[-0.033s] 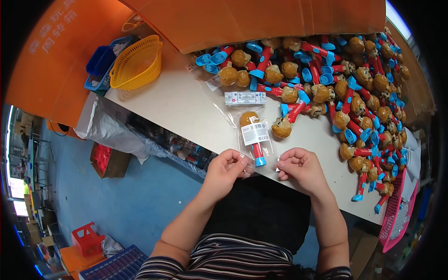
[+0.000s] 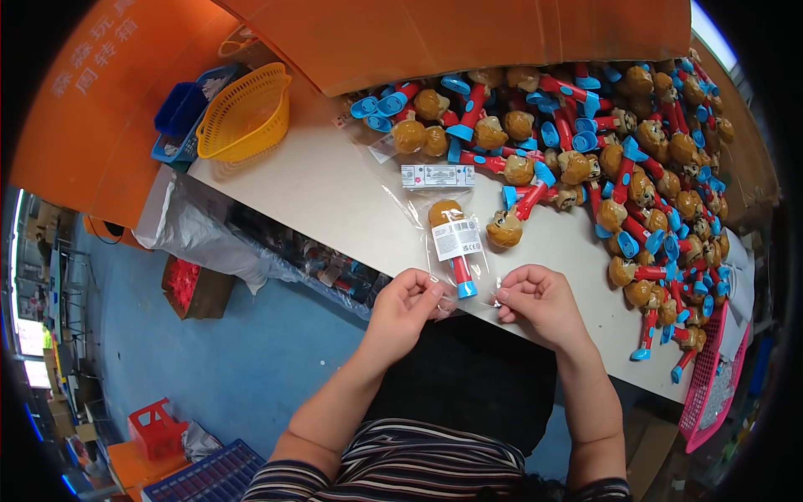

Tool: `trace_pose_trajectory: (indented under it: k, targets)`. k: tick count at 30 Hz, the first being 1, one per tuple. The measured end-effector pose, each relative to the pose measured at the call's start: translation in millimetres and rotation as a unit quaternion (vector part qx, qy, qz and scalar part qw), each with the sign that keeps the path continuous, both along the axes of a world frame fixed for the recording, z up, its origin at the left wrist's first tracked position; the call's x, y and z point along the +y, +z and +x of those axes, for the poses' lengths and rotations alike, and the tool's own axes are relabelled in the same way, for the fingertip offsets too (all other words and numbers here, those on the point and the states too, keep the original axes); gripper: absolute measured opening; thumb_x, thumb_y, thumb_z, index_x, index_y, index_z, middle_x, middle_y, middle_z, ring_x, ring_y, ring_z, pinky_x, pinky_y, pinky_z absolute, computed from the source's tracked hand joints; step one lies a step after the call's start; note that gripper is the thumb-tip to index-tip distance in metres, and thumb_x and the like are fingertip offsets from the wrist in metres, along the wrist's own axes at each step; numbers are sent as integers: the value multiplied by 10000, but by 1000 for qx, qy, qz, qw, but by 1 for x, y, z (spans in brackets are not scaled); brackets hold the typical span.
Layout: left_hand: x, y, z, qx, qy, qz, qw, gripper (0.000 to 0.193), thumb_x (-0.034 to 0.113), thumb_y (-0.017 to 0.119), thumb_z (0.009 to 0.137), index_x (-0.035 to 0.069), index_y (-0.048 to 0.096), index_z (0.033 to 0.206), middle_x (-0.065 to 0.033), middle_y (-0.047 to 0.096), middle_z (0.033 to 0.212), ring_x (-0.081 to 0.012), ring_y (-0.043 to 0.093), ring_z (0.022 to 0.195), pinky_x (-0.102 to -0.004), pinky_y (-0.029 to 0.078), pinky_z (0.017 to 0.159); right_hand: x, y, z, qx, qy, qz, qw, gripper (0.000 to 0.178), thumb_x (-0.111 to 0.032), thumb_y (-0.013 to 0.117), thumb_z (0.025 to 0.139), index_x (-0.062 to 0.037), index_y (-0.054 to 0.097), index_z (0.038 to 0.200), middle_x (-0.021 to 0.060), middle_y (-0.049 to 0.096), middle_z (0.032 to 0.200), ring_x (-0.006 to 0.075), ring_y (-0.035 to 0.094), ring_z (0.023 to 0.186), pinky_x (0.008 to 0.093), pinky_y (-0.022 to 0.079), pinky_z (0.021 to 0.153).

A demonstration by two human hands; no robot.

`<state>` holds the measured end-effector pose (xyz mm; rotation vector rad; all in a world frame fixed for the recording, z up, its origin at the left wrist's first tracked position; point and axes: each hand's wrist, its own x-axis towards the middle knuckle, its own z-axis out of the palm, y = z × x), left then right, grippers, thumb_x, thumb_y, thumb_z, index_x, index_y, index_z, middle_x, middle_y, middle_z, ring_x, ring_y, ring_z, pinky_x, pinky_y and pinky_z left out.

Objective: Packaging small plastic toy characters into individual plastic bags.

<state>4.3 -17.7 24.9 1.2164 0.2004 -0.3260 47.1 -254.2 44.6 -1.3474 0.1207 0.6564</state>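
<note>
A clear plastic bag (image 2: 485, 266) lies at the table's near edge with a printed header strip (image 2: 437, 176) at its far end. Inside it is a toy figure (image 2: 460, 269) with a brown round head, a red body and a blue base, partly behind a white label (image 2: 457, 240). My left hand (image 2: 410, 305) pinches the bag's near left corner between thumb and fingers. The near right corner is pinched by my right hand (image 2: 535, 303). Just right of the bag lies a loose, unbagged toy figure (image 2: 507, 226).
A big heap of similar toy figures (image 2: 611, 167) covers the table's far and right side. Far left stand a yellow basket (image 2: 244, 117) and blue bins (image 2: 180, 113). A pink basket (image 2: 711, 385) hangs by the right edge. Orange boards (image 2: 468, 38) wall the back.
Almost nothing differs. The bag's header strip has shifted very slightly to the left; both hands keep their pinch on the bag's corners.
</note>
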Motion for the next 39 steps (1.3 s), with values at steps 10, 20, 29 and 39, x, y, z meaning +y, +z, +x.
trace_pose_trajectory:
  k: [10, 20, 29, 39]
  targets:
    - [-14, 12, -20, -101, 80, 90, 988, 340, -13, 697, 883, -19, 498, 1160, -66, 651, 853, -91, 640, 745, -210, 520, 659, 1, -1, -2, 3, -8, 23, 1000, 140, -1, 635, 925, 30, 559, 1038, 141, 702, 888, 121, 685, 705, 218, 573, 629]
    - [13, 3, -13, -9, 18, -29, 999, 250, -7, 693, 883, -3, 533, 1075, -72, 651, 848, -119, 656, 734, -223, 545, 679, 3, -4, -4, -33, -34, 23, 999, 182, 20, 640, 913, -23, 483, 994, 124, 701, 830, 117, 674, 652, 226, 567, 588]
    - [-5, 12, -14, -12, 8, 3, 1000, 632, 82, 732, 888, -16, 314, 1352, -104, 628, 972, -131, 648, 894, -239, 523, 784, 5, 7, -10, 31, 87, 39, 995, 193, -10, 652, 917, -47, 496, 1024, 109, 705, 842, 134, 680, 666, 232, 562, 584]
    - [7, 16, -30, 75, 1, -62, 995, 419, 34, 726, 870, -31, 510, 1223, -85, 662, 1049, -109, 639, 950, -246, 523, 840, 11, 9, -27, 14, 125, 34, 991, 306, -62, 659, 930, 17, 515, 1189, 84, 678, 912, 122, 676, 782, 235, 557, 692]
